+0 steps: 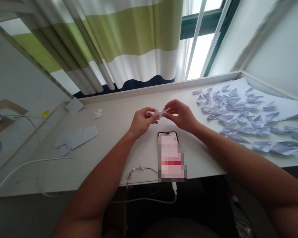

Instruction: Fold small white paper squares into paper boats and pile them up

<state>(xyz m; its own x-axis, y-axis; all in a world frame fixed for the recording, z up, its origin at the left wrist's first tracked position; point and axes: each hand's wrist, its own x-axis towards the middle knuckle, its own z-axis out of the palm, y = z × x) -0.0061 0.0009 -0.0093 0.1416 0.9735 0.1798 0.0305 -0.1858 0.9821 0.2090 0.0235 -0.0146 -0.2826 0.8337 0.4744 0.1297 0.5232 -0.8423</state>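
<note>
Over the desk (pixel 109 138), hands (pixel 141 122) (pixel 181 115) pinch paper (pixel 160 114)

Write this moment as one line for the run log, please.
left hand: holds white paper piece | right hand: holds same piece | nearby: smartphone, folded paper boats

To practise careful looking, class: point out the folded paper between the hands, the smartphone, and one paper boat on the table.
Folded paper (pixel 160 114): head view, its exposed middle.
Smartphone (pixel 171 155): head view, its pixelated screen.
Paper boat (pixel 262 146): head view, its hull.
</note>
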